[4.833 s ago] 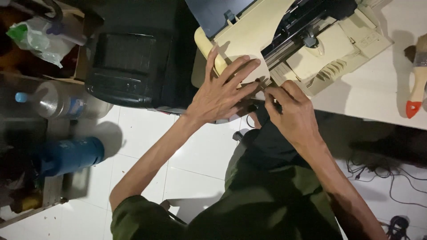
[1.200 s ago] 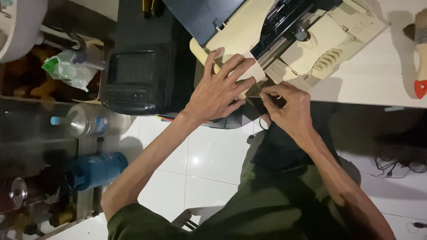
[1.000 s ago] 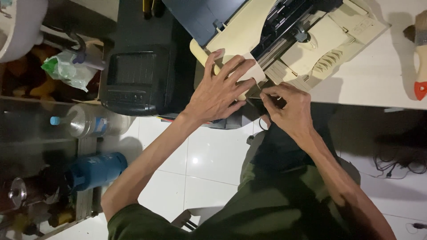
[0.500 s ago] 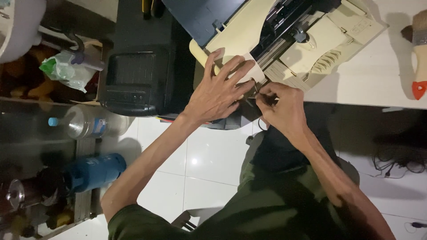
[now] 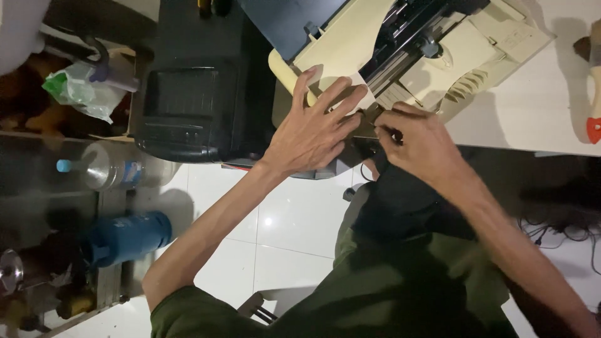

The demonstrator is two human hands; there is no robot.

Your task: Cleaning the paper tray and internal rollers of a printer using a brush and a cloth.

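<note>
two bare hands work at the near edge of a cream plastic printer with its cover off (image 5: 438,56), which sits on a white tabletop (image 5: 532,112). its long axis runs on a slant, from the lower left of the view up toward the upper right, and the dark roller bar (image 5: 407,31) inside it follows the same slant. the printer's rounded cream corner (image 5: 285,69) points toward the left, just beside a black boxy machine (image 5: 194,100).

the left hand (image 5: 313,131) lies flat and spread on the printer's cream panel, fingers (image 5: 341,103) splayed and pressing down, grasping nothing. the right hand (image 5: 416,144) is clenched at the printer's near edge, thumb and fingertips pinched on something small and dark; what it is cannot be made out. the two hands are just beside each other, nearly touching.

a dark green garment (image 5: 375,281) covers the person's lap. on the white tiled floor (image 5: 288,219) to the left lie a clear plastic water jug with a blue cap (image 5: 119,166) and a blue cylinder (image 5: 125,238). a crumpled green and clear plastic bag (image 5: 78,91) lies above them. a brush with a red-tipped wooden handle (image 5: 595,94) rests at the tabletop's right end, well apart from the hands.
</note>
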